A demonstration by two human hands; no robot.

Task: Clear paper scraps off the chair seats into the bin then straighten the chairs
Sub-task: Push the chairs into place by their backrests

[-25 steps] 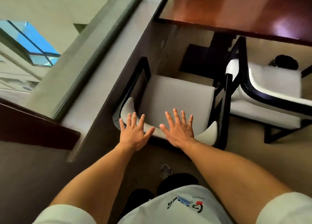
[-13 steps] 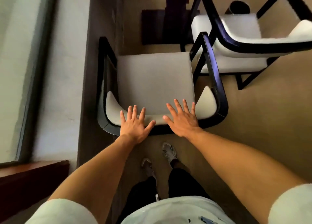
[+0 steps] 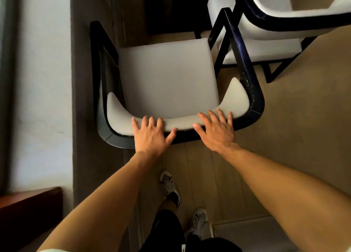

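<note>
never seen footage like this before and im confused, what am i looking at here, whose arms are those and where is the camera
There is no robot here. A person wears one wide-angle camera on the head, looking forward and down, so the two bare arms coming in from the bottom are that person's own, and the shoes below are theirs too.

The left hand and the right hand lie flat, fingers straight, on the padded top of the backrest of the near chair, a dark frame with pale cushions. Neither hand grips or carries anything.

The chair's seat shows no paper scraps. A second chair of the same kind stands close beside it at the upper right; its seat is only partly in view. A pale wall runs down the left. No bin shows in this picture.
</note>
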